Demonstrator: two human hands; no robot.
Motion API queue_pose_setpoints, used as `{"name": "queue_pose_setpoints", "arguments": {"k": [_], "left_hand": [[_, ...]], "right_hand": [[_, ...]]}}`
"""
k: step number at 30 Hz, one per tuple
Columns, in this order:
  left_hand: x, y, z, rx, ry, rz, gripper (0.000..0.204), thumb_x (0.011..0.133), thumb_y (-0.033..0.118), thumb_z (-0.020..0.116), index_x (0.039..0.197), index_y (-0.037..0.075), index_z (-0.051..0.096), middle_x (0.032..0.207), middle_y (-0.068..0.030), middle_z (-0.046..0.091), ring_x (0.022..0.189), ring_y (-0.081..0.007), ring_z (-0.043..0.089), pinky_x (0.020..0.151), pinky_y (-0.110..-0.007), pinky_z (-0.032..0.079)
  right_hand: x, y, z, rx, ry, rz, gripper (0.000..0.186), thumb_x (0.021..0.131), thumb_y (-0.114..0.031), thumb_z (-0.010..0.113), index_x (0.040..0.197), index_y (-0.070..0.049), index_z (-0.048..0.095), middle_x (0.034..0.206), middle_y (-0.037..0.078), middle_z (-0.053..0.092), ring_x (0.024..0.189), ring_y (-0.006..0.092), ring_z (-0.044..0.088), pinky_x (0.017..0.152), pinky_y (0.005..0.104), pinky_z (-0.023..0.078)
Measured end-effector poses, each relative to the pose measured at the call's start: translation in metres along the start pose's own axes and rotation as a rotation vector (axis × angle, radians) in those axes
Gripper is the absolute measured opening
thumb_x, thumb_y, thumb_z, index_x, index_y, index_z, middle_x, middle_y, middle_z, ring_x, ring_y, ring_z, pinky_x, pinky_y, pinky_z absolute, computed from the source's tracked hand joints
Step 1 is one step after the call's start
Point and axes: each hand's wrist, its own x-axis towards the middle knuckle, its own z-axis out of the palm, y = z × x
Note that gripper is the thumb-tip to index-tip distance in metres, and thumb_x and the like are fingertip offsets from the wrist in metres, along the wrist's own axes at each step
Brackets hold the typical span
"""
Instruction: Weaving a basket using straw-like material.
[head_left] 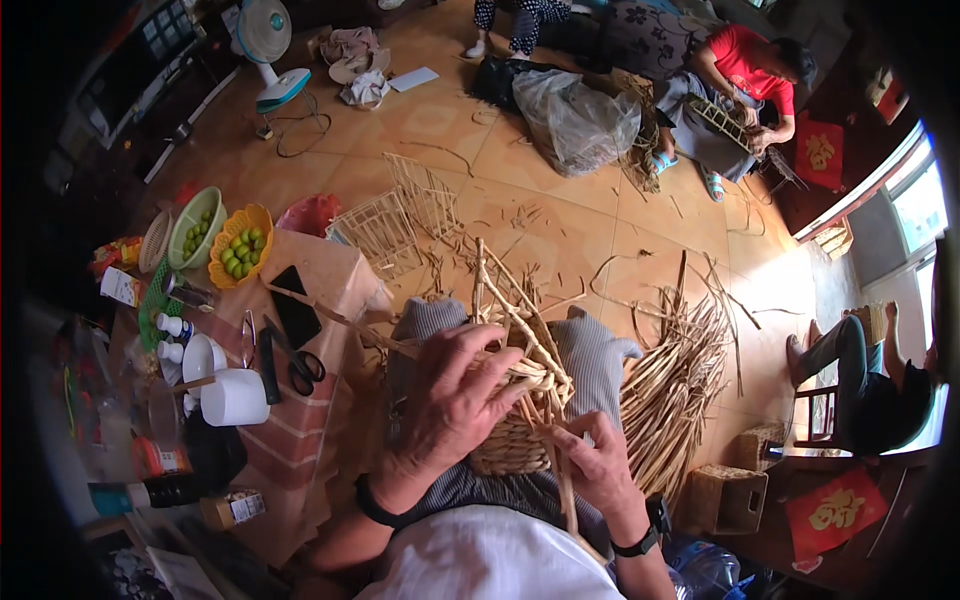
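A partly woven straw basket (505, 445) on a pale frame sits on my lap between grey striped trouser legs. My left hand (450, 400) is closed on the weave near the top of the basket, thumb and fingers pressed on the strands. My right hand (595, 465), lower and to the right, pinches a flat straw strand (565, 500) that hangs down past the basket's side. Sticks of the frame (480, 265) rise above my hands, and another strand runs off leftward toward the table.
A left table (310, 440) holds fruit bowls (238, 250), a phone (295, 305), scissors (300, 368) and containers. A loose straw bundle (665, 400) lies to my right. Wire frames (400, 220) and scraps lie ahead. Co-workers (745, 70) (880, 390) sit around the room, one visible only by legs.
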Motion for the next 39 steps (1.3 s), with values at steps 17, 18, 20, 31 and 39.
{"name": "queue_pose_setpoints", "arguments": {"k": [17, 18, 20, 31, 39], "left_hand": [[0.006, 0.000, 0.023, -0.283, -0.258, -0.238, 0.032, 0.087, 0.005, 0.078, 0.114, 0.009, 0.060, 0.101, -0.0091, 0.074, 0.095, -0.0321, 0.072, 0.092, -0.043, 0.051], [0.006, -0.001, 0.023, -0.282, -0.260, -0.238, 0.032, 0.087, 0.005, 0.078, 0.114, 0.009, 0.060, 0.101, -0.0091, 0.074, 0.095, -0.0321, 0.072, 0.092, -0.043, 0.051], [0.005, -0.003, 0.021, -0.313, -0.299, -0.213, 0.034, 0.086, 0.002, 0.078, 0.114, 0.008, 0.060, 0.102, -0.0091, 0.075, 0.097, -0.0315, 0.072, 0.091, -0.042, 0.053], [0.002, -0.005, 0.023, -0.323, -0.254, -0.214, 0.038, 0.084, -0.002, 0.079, 0.115, 0.008, 0.060, 0.101, -0.0096, 0.075, 0.098, -0.0321, 0.072, 0.089, -0.043, 0.054], [0.003, -0.007, 0.016, -0.289, -0.286, -0.191, 0.040, 0.084, 0.003, 0.081, 0.118, 0.008, 0.061, 0.107, -0.0090, 0.075, 0.100, -0.0331, 0.070, 0.092, -0.043, 0.052]], "right_hand": [[-0.005, 0.030, 0.027, 1.585, 0.548, 0.953, 0.045, 0.115, -0.047, 0.043, 0.092, -0.010, 0.054, 0.064, -0.003, 0.040, 0.051, 0.0128, 0.038, 0.055, 0.0296, 0.041], [-0.005, 0.033, 0.028, 1.587, 0.549, 0.954, 0.045, 0.115, -0.047, 0.043, 0.092, -0.010, 0.054, 0.064, -0.003, 0.040, 0.051, 0.0128, 0.038, 0.055, 0.0296, 0.041], [-0.001, 0.046, 0.024, 1.718, 0.503, 0.808, 0.045, 0.115, -0.047, 0.043, 0.091, -0.011, 0.054, 0.063, -0.003, 0.040, 0.048, 0.0136, 0.039, 0.053, 0.0292, 0.040], [0.051, 0.036, -0.008, 1.505, 0.490, 0.602, 0.040, 0.116, -0.038, 0.044, 0.090, -0.009, 0.055, 0.060, -0.001, 0.045, 0.042, 0.0123, 0.042, 0.053, 0.0301, 0.048], [0.014, 0.057, -0.017, 1.411, 0.374, 0.587, 0.036, 0.114, -0.033, 0.050, 0.092, -0.006, 0.059, 0.060, 0.001, 0.048, 0.043, 0.0135, 0.047, 0.060, 0.0332, 0.051]]}}
